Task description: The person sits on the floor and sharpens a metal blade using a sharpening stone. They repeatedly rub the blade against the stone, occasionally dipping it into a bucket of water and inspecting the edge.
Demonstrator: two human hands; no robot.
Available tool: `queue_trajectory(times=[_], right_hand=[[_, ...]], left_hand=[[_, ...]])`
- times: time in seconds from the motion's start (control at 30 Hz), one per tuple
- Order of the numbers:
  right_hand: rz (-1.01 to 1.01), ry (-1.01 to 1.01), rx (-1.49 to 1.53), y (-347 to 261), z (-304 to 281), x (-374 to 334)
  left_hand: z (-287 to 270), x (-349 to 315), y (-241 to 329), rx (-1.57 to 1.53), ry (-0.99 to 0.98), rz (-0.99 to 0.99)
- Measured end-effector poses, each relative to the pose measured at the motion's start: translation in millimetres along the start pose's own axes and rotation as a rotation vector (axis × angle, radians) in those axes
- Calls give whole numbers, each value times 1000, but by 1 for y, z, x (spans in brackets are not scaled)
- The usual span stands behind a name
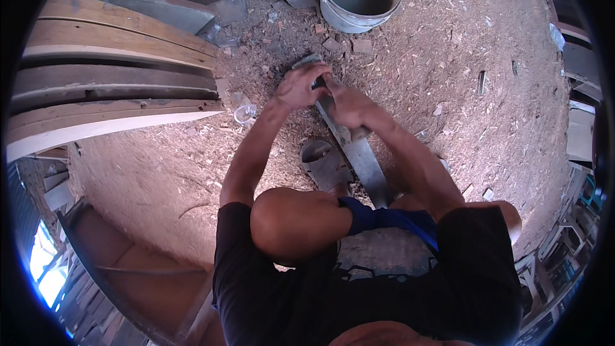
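A long, flat grey bar [365, 161] slants away from between my knees to the ground ahead; whether it is wood, stone or metal I cannot tell. My left hand [300, 86] bends over its far end with the fingers curled down. Close against it, my right hand [349, 104] is closed at the bar's right side, its thumb side meeting the left fingers. A small dark piece [321, 82] shows in the gap between both hands, mostly hidden by them. Beside the bar's near half is a greyish rounded thing [317, 151] with a dark hollow.
A pale bucket [351, 22] of greyish liquid stands beyond my hands. Curved wooden planks [122, 45] are stacked at left, their ends towards me. Wood chips and scraps litter the ground [448, 57]. Clear crumpled plastic [244, 112] lies left of my hands; a brown curved wooden structure [134, 275] is lower left.
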State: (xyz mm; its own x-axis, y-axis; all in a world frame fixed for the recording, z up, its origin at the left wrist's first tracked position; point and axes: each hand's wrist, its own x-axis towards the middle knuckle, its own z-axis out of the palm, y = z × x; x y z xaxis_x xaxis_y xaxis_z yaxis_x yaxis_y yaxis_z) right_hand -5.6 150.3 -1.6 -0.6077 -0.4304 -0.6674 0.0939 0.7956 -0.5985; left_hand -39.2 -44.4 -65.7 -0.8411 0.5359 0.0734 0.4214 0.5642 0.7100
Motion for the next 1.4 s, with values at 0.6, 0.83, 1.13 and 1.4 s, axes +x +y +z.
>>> queue_trajectory(times=[0.6,0.83,1.13,1.4], right_hand=[[-117,26,14,28,11,-8],[-121,114,-1,63,91,-46],[-76,-23,16,47,36,-47],[-106,116,30,22,30,-3]], left_hand=[[32,-27,14,-32,10,-76],[82,-81,33,48,118,21],[57,-50,42,2,65,-18],[21,-26,6,22,-40,-137]])
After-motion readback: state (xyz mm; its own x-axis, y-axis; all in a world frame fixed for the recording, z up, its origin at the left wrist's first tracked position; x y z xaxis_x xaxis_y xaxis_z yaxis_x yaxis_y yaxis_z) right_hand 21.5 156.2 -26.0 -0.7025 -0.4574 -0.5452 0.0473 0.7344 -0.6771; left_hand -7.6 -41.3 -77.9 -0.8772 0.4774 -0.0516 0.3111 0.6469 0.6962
